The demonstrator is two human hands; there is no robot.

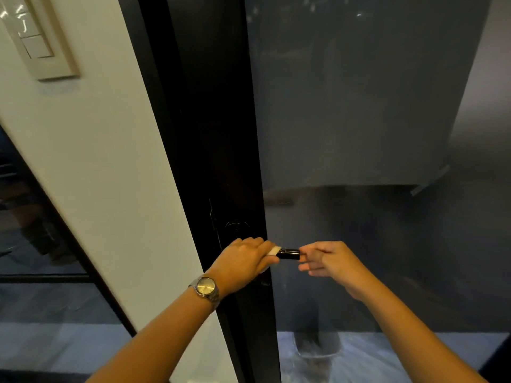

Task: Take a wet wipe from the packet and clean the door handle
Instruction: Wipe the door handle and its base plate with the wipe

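Note:
A black lever door handle (289,254) sticks out to the right from the dark door frame (221,161). My left hand (244,262), with a wristwatch, is wrapped around the handle's inner part, and a bit of white wet wipe (273,251) shows under its fingers. My right hand (329,261) is at the handle's free end, its fingertips pinching or touching the tip. The wipe packet is not in view.
The door has a frosted glass panel (359,106) right of the frame. A white wall (105,161) with a light switch plate (36,37) lies to the left, beside another glass panel (33,244). A bin (318,346) shows low behind the glass.

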